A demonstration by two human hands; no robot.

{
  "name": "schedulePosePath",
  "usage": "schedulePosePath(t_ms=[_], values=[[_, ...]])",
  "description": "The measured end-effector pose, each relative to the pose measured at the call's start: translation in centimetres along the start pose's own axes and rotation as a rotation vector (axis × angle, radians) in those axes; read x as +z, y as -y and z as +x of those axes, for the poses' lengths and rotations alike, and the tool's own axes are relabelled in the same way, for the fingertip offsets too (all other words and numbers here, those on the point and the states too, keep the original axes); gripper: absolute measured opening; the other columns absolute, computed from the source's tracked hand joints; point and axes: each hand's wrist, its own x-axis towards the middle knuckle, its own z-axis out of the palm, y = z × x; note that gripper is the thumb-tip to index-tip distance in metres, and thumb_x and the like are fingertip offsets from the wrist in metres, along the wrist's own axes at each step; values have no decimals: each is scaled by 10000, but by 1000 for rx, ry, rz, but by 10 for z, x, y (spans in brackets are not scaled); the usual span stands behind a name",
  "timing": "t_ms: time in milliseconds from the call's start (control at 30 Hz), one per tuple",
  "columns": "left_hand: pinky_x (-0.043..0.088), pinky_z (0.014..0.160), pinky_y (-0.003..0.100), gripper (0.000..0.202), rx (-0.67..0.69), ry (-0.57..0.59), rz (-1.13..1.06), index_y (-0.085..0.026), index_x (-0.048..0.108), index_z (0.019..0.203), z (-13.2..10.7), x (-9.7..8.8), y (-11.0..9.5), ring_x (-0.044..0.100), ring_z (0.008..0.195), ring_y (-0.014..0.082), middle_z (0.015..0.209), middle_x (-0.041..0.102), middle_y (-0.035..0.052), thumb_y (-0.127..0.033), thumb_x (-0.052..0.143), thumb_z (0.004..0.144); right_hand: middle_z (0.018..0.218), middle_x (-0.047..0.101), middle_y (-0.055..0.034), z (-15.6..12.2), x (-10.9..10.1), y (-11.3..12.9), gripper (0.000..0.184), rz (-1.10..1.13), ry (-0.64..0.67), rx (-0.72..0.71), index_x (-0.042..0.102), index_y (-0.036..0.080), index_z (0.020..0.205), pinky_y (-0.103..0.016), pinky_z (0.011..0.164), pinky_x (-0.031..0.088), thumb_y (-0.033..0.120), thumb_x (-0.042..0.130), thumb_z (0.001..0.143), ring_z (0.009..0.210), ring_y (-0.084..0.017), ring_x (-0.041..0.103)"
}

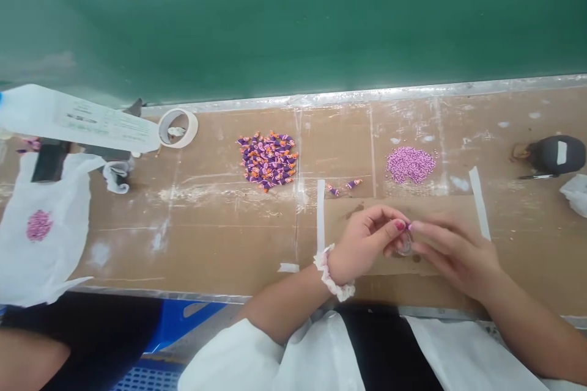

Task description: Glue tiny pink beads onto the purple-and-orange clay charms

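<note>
Over a sheet of brown card (380,266), both hands meet at their fingertips. My left hand (367,241), with a white scrunchie (332,272) at the wrist, pinches a small purple piece (408,227); fingers cover most of it. The fingertips of my right hand (458,250) close against the same spot, slightly blurred, and what they grip is too small to tell. A clear, round item (405,244) shows between the hands, partly hidden. Just beyond the card lie two small purple figurines (353,184) with orange tops. Farther right is a heap of tiny pink-purple beads (410,165).
A pile of similar figurines (268,160) sits left of centre. Left stand a masking tape roll (178,127), a large white bottle (82,119) and a white plastic bag (55,256) with pink bits (39,225). A dark rounded object (557,154) and a pen (537,176) are right.
</note>
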Motion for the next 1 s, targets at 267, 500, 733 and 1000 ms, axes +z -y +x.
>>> schedulePosePath(t_ms=[267, 500, 733, 1000], values=[[449, 502, 172, 330, -124, 63, -225, -125, 631, 843, -7, 8, 10, 561, 569, 64, 642, 595, -10, -385, 800, 731, 836, 685, -35, 5, 1, 14, 369, 132, -56, 15, 627, 198, 1113, -193, 610, 561, -49, 569, 844, 697, -108, 665], [490, 532, 176, 269, -30, 62, -265, -117, 619, 818, -8, 8, 8, 578, 594, 62, 694, 598, -4, -348, 754, 790, 818, 711, -29, 1, 5, 13, 381, 389, -97, 153, 632, 232, 1139, -251, 611, 598, 7, 633, 831, 713, -153, 698], [477, 545, 181, 249, -36, 98, -249, -125, 588, 823, -8, 6, 10, 574, 545, 53, 661, 595, -16, -343, 705, 839, 861, 706, -45, -1, 8, 8, 437, 343, -96, 118, 640, 201, 1183, -273, 645, 577, -37, 631, 817, 750, -155, 671], [497, 541, 182, 249, -13, 131, -124, -118, 599, 824, -10, 3, 2, 569, 575, 60, 683, 595, -3, -334, 724, 820, 748, 653, 5, 0, 8, 5, 237, 384, -115, 249, 637, 221, 989, -254, 548, 511, 28, 611, 855, 639, -130, 617]])
